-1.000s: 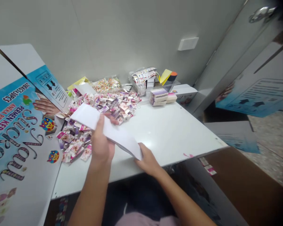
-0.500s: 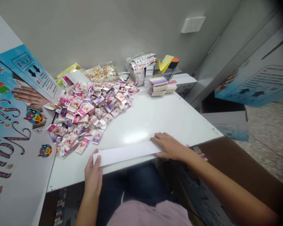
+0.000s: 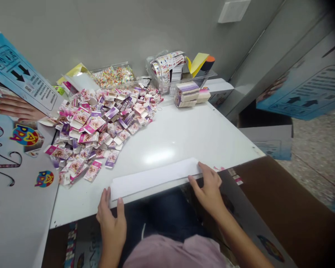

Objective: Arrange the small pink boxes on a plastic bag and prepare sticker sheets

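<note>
While both hands sit at the table's near edge, scene reads:
strip: long white paper strip (image 3: 153,178) lying flat on white table (image 3: 201,137), along the front edge, slightly slanted.
L hand: left hand (image 3: 111,219) at strip's left end, fingers spread flat, tips touching it, no grip.
R hand: right hand (image 3: 209,186) at strip's right end, fingers loosely curled, tips on the end.
pile: pink/purple packets (image 3: 100,126) heaped far left, well apart from strip.
back: clear trays (image 3: 181,74) w/ stickers by wall.
left side: printed carton (image 3: 13,130).

Left hand (image 3: 111,219) and right hand (image 3: 209,188) flat, fingers extended, wrists low.
</note>
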Available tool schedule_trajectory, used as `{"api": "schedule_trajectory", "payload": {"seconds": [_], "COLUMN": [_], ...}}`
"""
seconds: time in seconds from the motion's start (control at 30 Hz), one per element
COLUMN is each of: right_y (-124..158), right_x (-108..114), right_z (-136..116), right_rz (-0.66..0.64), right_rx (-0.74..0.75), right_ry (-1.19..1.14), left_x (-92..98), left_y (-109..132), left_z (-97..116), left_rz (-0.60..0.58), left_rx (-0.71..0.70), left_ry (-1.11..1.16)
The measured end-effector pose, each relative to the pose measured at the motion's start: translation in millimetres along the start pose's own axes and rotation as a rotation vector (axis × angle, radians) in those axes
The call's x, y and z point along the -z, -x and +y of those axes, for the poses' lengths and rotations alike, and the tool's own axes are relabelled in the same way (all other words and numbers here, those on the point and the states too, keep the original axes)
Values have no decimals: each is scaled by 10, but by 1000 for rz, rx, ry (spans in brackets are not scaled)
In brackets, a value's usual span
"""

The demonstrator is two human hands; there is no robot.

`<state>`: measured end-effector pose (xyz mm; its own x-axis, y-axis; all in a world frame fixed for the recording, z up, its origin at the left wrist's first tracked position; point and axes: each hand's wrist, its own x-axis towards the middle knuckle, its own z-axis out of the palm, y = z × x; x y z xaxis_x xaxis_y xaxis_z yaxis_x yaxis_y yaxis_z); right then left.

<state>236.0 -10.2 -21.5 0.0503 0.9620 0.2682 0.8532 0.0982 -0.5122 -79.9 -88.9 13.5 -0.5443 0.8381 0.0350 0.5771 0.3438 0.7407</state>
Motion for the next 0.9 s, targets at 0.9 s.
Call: {"api": "schedule_trajectory", "payload": {"seconds": [0.9], "right_y": [-179], "right_x": [60], "right_z": [103], "right_rz": [-318], "right_rx": [671], "right_ry": [224], "left_x": [55], "left_y": [-37], "left_z": [-243], "left_rz": [-188], "left_rx": [-725], "left_ry": [-701]}}
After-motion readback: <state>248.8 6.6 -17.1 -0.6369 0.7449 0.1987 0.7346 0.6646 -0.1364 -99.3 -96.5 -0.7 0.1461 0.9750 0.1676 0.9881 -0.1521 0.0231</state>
